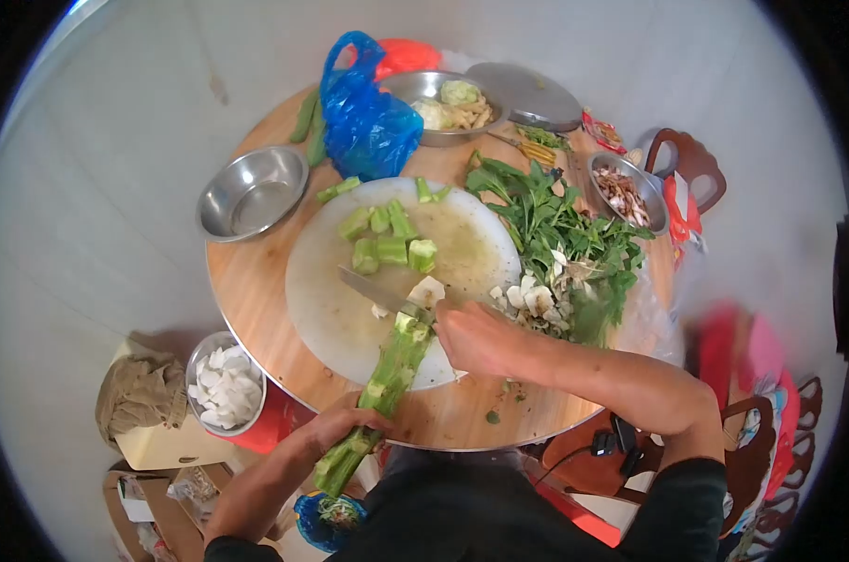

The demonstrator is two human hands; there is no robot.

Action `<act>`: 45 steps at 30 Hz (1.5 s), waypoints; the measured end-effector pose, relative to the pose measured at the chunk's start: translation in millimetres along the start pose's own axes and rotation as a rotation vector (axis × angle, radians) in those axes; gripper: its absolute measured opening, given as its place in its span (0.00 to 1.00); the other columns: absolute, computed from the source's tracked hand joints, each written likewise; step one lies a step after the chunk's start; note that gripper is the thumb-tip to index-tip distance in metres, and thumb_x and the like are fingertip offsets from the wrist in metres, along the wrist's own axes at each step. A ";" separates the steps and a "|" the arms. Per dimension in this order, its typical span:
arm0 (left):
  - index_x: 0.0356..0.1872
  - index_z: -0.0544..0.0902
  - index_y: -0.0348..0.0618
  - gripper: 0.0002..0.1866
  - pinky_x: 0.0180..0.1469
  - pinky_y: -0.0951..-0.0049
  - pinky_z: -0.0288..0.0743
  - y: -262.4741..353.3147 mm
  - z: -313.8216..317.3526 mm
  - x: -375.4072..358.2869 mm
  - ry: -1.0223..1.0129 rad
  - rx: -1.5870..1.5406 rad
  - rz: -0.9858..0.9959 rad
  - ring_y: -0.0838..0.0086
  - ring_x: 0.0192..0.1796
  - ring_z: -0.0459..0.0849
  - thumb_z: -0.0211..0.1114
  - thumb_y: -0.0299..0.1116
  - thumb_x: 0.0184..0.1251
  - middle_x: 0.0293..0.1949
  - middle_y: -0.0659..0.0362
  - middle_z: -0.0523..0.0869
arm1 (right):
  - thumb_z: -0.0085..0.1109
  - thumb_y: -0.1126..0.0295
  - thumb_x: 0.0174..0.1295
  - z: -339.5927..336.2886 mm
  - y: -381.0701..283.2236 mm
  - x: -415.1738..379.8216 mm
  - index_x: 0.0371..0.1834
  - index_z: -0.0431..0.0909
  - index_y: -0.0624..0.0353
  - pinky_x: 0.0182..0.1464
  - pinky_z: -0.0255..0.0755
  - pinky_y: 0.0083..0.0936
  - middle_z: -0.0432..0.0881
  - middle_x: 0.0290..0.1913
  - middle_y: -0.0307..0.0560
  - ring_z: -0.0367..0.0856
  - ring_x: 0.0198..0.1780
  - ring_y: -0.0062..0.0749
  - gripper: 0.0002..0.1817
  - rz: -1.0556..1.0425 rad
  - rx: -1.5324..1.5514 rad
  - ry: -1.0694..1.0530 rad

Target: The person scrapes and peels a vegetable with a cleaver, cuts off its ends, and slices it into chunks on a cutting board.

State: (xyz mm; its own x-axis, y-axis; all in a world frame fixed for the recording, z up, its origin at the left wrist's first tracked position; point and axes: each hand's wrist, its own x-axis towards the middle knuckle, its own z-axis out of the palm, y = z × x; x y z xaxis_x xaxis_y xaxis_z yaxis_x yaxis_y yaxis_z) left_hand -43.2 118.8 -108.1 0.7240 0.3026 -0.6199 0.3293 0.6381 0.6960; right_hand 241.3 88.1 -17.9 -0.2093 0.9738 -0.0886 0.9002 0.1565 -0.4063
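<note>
My left hand (pixel 343 421) is wrapped round the lower part of a thick, ridged green vegetable stalk (pixel 393 367). The stalk slants from below the table edge up onto the round white cutting board (pixel 314 314). In my right hand (pixel 471 335) is a knife (pixel 373 288), its blade lying across the stalk's pale top end and pointing left. A whitish slice (pixel 426 292) rests beside the blade. Several cut green chunks (pixel 391 249) lie further up the board, apart from the knife.
Leafy greens (pixel 546 211) and white peelings (pixel 537 300) lie right of the board. A steel bowl (pixel 254 194) stands left, a blue plastic bag (pixel 363 126) behind. At the back is a basin (pixel 431 84) of vegetables. Below left, a bowl (pixel 226 387) holds white pieces.
</note>
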 end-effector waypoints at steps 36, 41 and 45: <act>0.69 0.70 0.30 0.43 0.62 0.48 0.77 99.0 34.9 43.9 1.150 1.515 0.729 0.41 0.64 0.80 0.80 0.46 0.61 0.60 0.37 0.79 | 0.57 0.66 0.75 19.6 69.8 -172.7 0.41 0.75 0.71 0.42 0.75 0.60 0.83 0.32 0.76 0.83 0.38 0.76 0.14 0.553 0.282 0.275; 0.73 0.70 0.34 0.45 0.66 0.52 0.76 97.6 91.7 76.8 0.837 1.255 0.529 0.41 0.65 0.79 0.81 0.45 0.61 0.64 0.36 0.78 | 0.57 0.67 0.74 35.7 76.8 -174.4 0.45 0.75 0.71 0.41 0.76 0.58 0.82 0.32 0.75 0.83 0.38 0.76 0.13 0.478 0.441 0.305; 0.72 0.71 0.32 0.42 0.62 0.55 0.78 100.7 59.3 130.2 0.593 1.085 0.676 0.49 0.61 0.84 0.78 0.47 0.65 0.58 0.38 0.84 | 0.58 0.69 0.74 39.5 77.9 -183.5 0.49 0.76 0.72 0.43 0.76 0.53 0.82 0.32 0.73 0.84 0.40 0.75 0.13 0.346 0.451 0.307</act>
State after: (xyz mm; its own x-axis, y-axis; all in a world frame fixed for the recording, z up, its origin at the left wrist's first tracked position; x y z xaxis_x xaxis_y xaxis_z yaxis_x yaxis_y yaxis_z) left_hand 120.2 180.4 -97.2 0.6580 0.7496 0.0725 0.5195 -0.5215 0.6768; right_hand 334.8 -84.9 -69.1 0.2437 0.9687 -0.0461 0.6331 -0.1950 -0.7491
